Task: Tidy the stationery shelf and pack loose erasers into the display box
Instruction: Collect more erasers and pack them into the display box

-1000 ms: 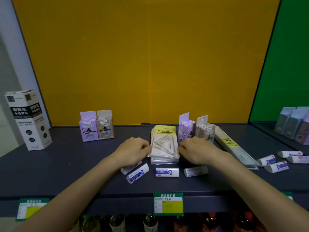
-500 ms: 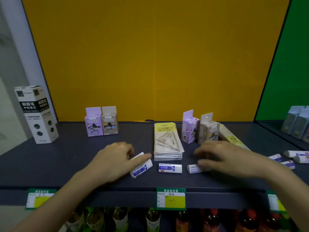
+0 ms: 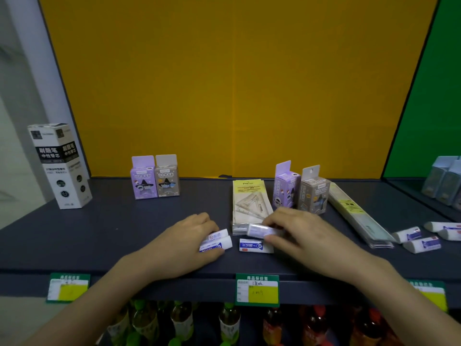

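My left hand [image 3: 185, 244] rests on the dark shelf [image 3: 99, 236] and grips two white-and-blue erasers [image 3: 216, 242] lying side by side. My right hand [image 3: 299, 233] holds one eraser [image 3: 259, 230] lifted just above the shelf, in front of the stack of set-square packs [image 3: 250, 202]. Another eraser [image 3: 252, 245] lies flat on the shelf between my hands. Several more loose erasers [image 3: 421, 242] lie at the right end of the shelf. No display box for erasers can be made out.
A tall black-and-white refill box [image 3: 59, 166] stands at the far left. Two pairs of small purple and grey boxes [image 3: 154, 178] [image 3: 299, 189] stand at the back. Ruler packs [image 3: 356, 213] lie right of centre. Price tags [image 3: 257, 289] hang on the shelf edge, with bottles [image 3: 229, 323] below.
Both hands left the set-square stack and came forward. My left hand closed on two erasers; my right hand picked one eraser up off the shelf.
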### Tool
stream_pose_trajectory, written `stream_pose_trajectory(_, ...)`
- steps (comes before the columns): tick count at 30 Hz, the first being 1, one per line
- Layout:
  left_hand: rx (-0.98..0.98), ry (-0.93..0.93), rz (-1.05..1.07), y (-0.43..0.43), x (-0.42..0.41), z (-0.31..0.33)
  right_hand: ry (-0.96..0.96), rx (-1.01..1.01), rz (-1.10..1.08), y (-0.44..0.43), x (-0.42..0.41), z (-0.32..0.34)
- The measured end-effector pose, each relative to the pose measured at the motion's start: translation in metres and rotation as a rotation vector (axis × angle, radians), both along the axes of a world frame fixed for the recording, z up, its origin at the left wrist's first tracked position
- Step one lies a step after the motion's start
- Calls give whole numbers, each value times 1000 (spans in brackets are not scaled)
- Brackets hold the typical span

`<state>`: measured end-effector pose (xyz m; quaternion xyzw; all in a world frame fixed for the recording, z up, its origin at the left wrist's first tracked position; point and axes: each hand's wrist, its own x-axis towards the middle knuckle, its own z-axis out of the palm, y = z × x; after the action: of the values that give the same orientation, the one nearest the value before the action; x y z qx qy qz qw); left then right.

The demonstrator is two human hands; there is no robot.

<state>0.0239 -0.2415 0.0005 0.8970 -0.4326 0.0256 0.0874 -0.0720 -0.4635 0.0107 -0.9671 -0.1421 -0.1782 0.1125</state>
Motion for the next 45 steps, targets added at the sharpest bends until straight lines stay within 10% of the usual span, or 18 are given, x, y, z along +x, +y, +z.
stream_pose_trajectory(21, 261, 144, 14, -3, 2, 19, 310, -122, -92, 26, 5, 0)
stream_pose_trajectory(45, -321, 135, -482, -88, -26, 40, 54, 324, -334, -98, -113, -6)
